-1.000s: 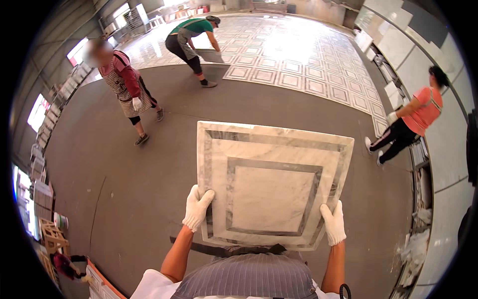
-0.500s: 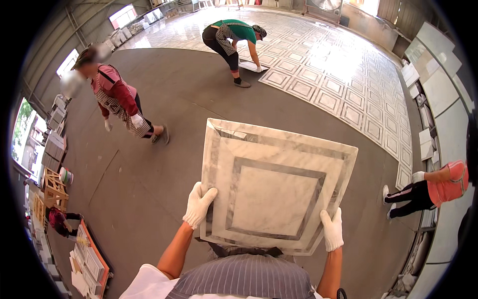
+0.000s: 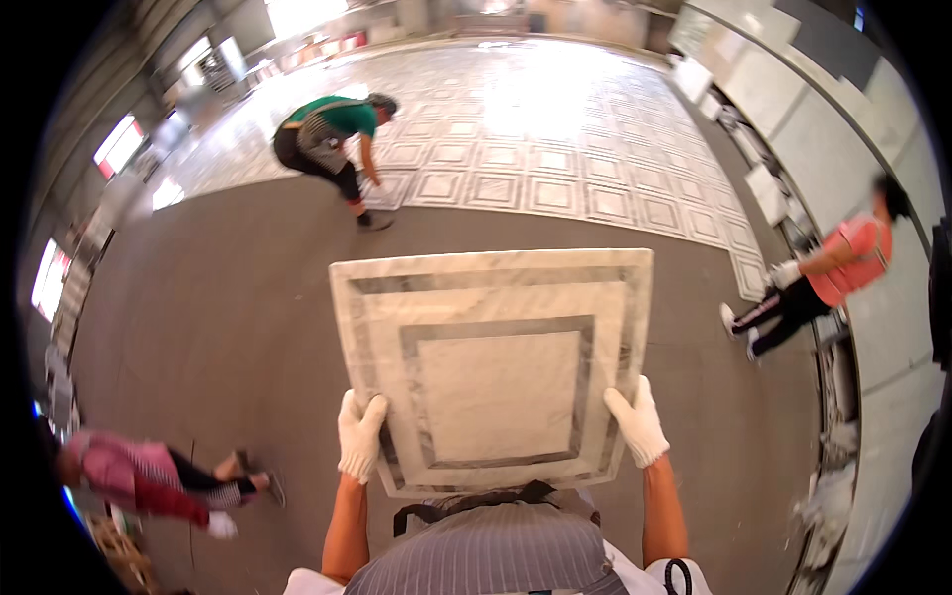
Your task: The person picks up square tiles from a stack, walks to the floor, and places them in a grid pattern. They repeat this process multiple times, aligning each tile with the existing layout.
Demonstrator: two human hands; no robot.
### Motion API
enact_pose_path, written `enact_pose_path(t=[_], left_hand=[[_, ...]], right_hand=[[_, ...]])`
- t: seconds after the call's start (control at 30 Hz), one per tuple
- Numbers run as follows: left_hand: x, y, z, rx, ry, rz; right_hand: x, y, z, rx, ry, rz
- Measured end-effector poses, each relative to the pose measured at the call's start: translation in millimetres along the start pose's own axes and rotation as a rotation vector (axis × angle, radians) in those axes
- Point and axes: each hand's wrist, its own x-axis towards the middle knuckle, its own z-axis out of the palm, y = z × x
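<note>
In front of my body I carry a square marble tile, white with grey inlaid bands forming nested squares. It is tilted, its far edge held away from me. My left hand, in a white knit glove, grips its left edge, thumb on the face. On the opposite edge my right hand, gloved the same way, clasps it with the thumb on top. The fingers of both hands are hidden behind the tile. A striped grey apron covers my front, close to the tile's near edge.
Similar tiles form a laid field on the grey floor ahead. A co-worker in green bends at its near left edge. Another in orange stands right; one in pink is at lower left. Slabs line the right wall.
My view has turned rightward, and the tile now sits squarer before me, still in both hands. The green-clad co-worker's tile now lies at the field's edge. The pink-clad person appears lower left.
</note>
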Motion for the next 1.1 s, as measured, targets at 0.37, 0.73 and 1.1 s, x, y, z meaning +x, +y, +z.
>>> enact_pose_path(t=[0.37,0.73,1.1], left_hand=[[19.5,-21.9,-0.5,0.079,-0.13,0.165],[18.7,-28.5,1.8,0.085,-0.1,0.182],[21.1,-27.5,15.5,0.051,0.087,0.11]], right_hand=[[-28.2,18.2,-6.4,-0.132,0.118,-0.08],[-9.7,11.5,-8.8,-0.135,0.068,-0.027],[50.0,-7.8,6.5,-0.064,-0.064,0.005]])
